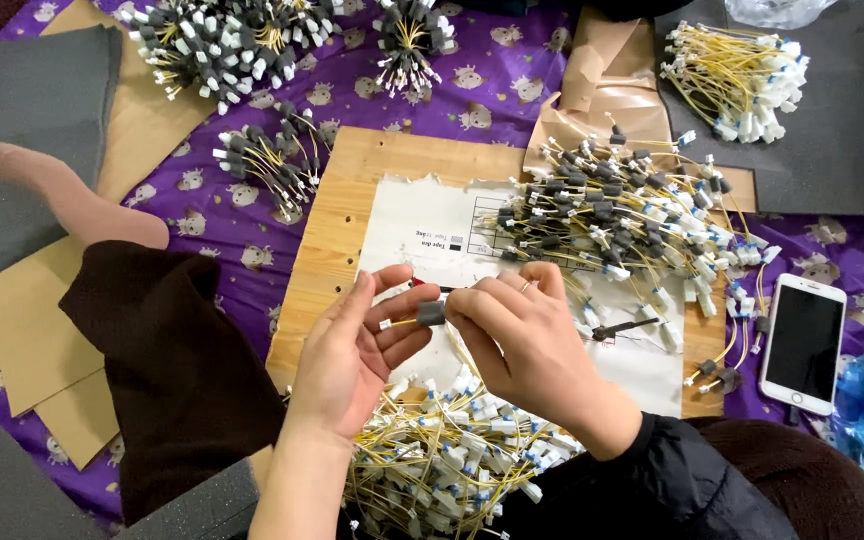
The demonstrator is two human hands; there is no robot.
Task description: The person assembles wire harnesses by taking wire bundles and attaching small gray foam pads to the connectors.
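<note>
Above the wooden board (337,215), both hands (352,350) (522,335) pinch one yellow wire (402,322) with grey sleeve (431,313).

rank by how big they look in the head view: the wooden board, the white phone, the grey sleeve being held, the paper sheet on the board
1. wooden board
2. paper sheet, partly covered by cables
3. white phone
4. grey sleeve, pinched between the left hand and right hand

A white phone (803,343) with a dark, blank screen lies at the right. A torn white printed sheet (432,235) covers the wooden board (337,215).
</note>
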